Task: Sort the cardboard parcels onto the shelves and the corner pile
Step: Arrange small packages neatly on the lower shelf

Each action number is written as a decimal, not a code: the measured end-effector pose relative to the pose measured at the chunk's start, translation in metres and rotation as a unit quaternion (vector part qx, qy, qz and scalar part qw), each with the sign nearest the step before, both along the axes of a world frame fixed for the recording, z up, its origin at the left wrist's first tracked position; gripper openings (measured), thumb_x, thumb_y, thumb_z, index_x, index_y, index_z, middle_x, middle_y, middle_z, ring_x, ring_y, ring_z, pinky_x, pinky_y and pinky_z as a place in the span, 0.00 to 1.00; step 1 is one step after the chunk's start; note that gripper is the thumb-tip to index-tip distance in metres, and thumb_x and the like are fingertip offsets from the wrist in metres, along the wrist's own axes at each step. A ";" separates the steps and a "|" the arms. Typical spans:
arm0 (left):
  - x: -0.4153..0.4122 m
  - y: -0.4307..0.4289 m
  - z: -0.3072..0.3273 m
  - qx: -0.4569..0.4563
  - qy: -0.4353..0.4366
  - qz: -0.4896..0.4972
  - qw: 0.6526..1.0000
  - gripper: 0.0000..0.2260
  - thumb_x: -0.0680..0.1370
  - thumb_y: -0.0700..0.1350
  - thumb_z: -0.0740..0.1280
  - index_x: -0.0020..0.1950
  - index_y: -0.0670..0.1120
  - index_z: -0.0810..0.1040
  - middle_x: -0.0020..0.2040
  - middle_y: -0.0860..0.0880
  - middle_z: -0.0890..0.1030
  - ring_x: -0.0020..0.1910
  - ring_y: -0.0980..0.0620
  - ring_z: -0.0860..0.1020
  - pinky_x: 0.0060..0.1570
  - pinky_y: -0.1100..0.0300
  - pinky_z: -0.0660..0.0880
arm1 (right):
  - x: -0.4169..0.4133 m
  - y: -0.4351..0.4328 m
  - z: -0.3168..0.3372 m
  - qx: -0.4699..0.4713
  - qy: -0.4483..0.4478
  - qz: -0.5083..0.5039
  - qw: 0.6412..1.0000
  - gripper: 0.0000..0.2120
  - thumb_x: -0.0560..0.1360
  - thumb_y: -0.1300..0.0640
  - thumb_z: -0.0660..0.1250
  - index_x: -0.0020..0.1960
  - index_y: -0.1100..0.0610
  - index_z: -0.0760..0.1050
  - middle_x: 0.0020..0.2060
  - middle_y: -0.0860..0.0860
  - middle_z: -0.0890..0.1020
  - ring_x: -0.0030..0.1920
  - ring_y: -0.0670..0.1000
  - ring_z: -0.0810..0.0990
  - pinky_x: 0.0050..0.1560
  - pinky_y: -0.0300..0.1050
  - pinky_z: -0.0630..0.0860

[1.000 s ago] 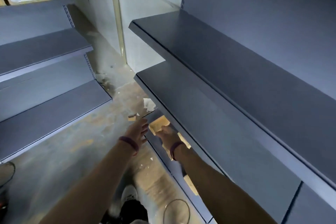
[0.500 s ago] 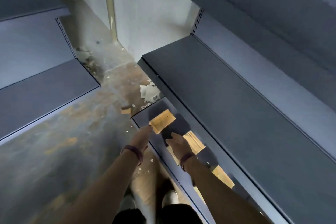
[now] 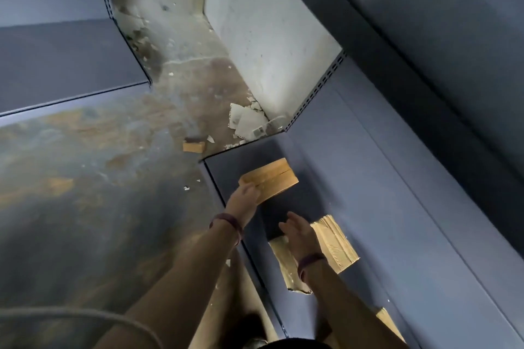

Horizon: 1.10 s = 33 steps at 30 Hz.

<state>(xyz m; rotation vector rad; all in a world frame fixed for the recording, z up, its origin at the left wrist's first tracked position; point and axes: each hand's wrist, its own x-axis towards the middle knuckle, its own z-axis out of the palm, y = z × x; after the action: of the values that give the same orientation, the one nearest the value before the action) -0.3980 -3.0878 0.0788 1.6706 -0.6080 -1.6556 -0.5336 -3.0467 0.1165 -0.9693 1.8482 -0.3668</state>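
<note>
A small flat cardboard parcel (image 3: 273, 178) lies on the dark blue bottom shelf (image 3: 354, 207) near its far end. My left hand (image 3: 243, 201) grips the parcel's near left corner. My right hand (image 3: 299, 235) hovers open, fingers relaxed, just above a second, worn cardboard parcel (image 3: 337, 244) on the same shelf; whether it touches it I cannot tell. A third piece of cardboard (image 3: 387, 320) shows further along the shelf, partly hidden by my right forearm.
A small cardboard scrap (image 3: 194, 146) and torn white paper (image 3: 246, 122) lie on the stained floor in the corner. Upper shelves (image 3: 425, 51) overhang on the right. Another blue shelf unit (image 3: 65, 65) stands at the left. A cable loop (image 3: 85, 317) crosses the lower left.
The view tilted further down to the bottom shelf. My left hand has closed on the corner of the far parcel, and my right hand has drawn back towards the nearer parcel.
</note>
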 end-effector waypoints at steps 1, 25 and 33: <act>-0.003 -0.006 -0.013 -0.005 -0.015 -0.008 1.000 0.16 0.84 0.41 0.58 0.72 0.38 0.70 0.67 0.41 0.74 0.67 0.45 0.71 0.60 0.62 0.65 | 0.000 -0.005 -0.010 -0.005 -0.003 -0.008 1.000 0.20 0.81 0.63 0.62 0.72 0.63 0.67 0.60 0.55 0.75 0.55 0.52 0.76 0.42 0.30 0.72; -0.017 -0.081 -0.160 -0.121 -0.305 -0.321 0.888 0.40 0.73 0.55 0.74 0.78 0.63 0.54 0.79 0.46 0.33 0.78 0.40 0.36 0.76 0.42 0.52 | 0.012 -0.082 -0.161 -0.082 -0.043 -0.077 0.993 0.24 0.76 0.70 0.60 0.72 0.59 0.67 0.61 0.53 0.77 0.60 0.51 0.75 0.63 0.41 0.70; -0.023 -0.083 -0.169 -0.156 -0.321 -0.285 0.890 0.34 0.70 0.52 0.75 0.72 0.59 0.63 0.74 0.45 0.49 0.74 0.38 0.53 0.72 0.48 0.61 | 0.004 -0.093 -0.167 -0.105 0.019 -0.012 0.994 0.24 0.78 0.64 0.62 0.73 0.58 0.66 0.65 0.55 0.75 0.64 0.54 0.73 0.62 0.41 0.69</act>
<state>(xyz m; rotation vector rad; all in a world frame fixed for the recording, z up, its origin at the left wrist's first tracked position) -0.4206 -3.1711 -0.0900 1.8852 -1.7306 -1.2171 -0.5292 -3.1394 -0.0505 -1.1022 1.8834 -0.5698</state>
